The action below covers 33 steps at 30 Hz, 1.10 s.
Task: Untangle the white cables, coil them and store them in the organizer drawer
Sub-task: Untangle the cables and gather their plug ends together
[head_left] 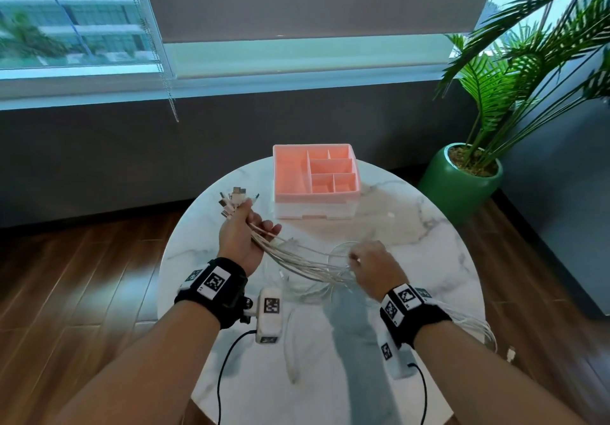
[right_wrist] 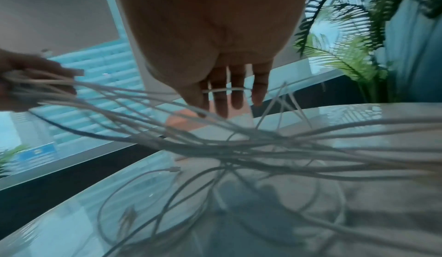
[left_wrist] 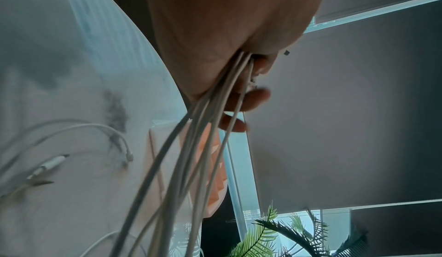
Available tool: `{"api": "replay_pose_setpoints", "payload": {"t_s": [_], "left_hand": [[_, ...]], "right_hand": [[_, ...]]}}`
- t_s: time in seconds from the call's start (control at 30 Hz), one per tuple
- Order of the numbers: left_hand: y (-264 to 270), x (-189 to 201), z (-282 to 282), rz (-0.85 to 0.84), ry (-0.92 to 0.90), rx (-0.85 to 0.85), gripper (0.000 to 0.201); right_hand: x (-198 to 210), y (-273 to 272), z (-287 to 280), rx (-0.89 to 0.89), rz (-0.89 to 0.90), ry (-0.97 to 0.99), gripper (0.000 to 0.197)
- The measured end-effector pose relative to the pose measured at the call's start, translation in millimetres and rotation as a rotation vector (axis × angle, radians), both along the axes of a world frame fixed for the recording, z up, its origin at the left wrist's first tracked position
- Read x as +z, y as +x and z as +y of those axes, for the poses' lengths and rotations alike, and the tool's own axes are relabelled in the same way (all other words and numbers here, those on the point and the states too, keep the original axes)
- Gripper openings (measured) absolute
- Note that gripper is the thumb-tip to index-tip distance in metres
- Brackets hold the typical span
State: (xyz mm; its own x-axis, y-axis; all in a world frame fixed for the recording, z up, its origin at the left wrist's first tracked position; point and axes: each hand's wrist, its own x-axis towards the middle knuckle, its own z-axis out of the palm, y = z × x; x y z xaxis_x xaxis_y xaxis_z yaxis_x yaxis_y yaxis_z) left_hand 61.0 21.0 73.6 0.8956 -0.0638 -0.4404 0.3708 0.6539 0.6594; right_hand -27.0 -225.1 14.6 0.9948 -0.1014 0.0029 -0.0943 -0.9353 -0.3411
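Observation:
My left hand (head_left: 241, 233) grips a bundle of white cables (head_left: 297, 261) near their ends, and the plugs (head_left: 234, 200) fan out above its fist. In the left wrist view the cables (left_wrist: 191, 157) run out from under the curled fingers (left_wrist: 253, 98). From there the bundle sags rightward to my right hand (head_left: 369, 262), which is lowered into the strands. In the right wrist view its fingers (right_wrist: 235, 91) point straight down among the cables (right_wrist: 239, 143), and one strand lies across them. The pink-topped organizer (head_left: 315, 173) stands behind, its white drawer (head_left: 313, 215) closed.
The round white marble table (head_left: 429, 226) carries more loose cable loops (head_left: 297, 289) under my hands. Some strands hang over its right edge (head_left: 478, 329). A palm in a green pot (head_left: 462, 183) stands on the floor at the right. A window and a grey wall lie beyond.

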Motion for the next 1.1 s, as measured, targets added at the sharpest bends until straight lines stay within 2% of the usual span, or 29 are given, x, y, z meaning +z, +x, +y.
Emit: {"api": "replay_pose_setpoints", "payload": {"t_s": [0.13,0.2,0.3,0.4,0.53,0.6,0.67,0.8,0.97,1.1], "left_hand": [[5,5,6,-0.019,0.021,-0.025,0.039],[5,5,8,-0.026,0.069,-0.047,0.038],[0,4,5,-0.043,0.145,-0.104,0.038],[-6,4,-5,-0.096,0.239,-0.149,0.035],[-9,10,-15,-0.173,0.300,-0.170,0.042],[-9,13,-16,-0.190,0.301,-0.171,0.043],[-9,16,-14,-0.202,0.295,-0.175,0.041],[-10,20,-10,-0.217,0.271,-0.214,0.019],[-10,23,-10,-0.199,0.268,-0.217,0.019],[-11,17,-8,-0.226,0.340,-0.224,0.019]], "right_hand": [[0,3,-44,-0.396,0.158,-0.074,0.024],[10,2,-60,-0.513,0.221,-0.046,0.023],[33,13,-72,-0.411,0.196,0.102,0.026],[69,39,-60,-0.346,0.133,0.517,0.026],[135,75,-31,-0.238,-0.135,0.966,0.021],[167,78,-14,-0.123,-0.170,1.253,0.034],[186,74,5,-0.007,-0.166,1.407,0.033],[177,65,40,0.109,-0.111,1.208,0.014],[129,48,66,0.220,0.110,1.110,0.015],[95,36,75,0.182,0.213,1.066,0.017]]}}
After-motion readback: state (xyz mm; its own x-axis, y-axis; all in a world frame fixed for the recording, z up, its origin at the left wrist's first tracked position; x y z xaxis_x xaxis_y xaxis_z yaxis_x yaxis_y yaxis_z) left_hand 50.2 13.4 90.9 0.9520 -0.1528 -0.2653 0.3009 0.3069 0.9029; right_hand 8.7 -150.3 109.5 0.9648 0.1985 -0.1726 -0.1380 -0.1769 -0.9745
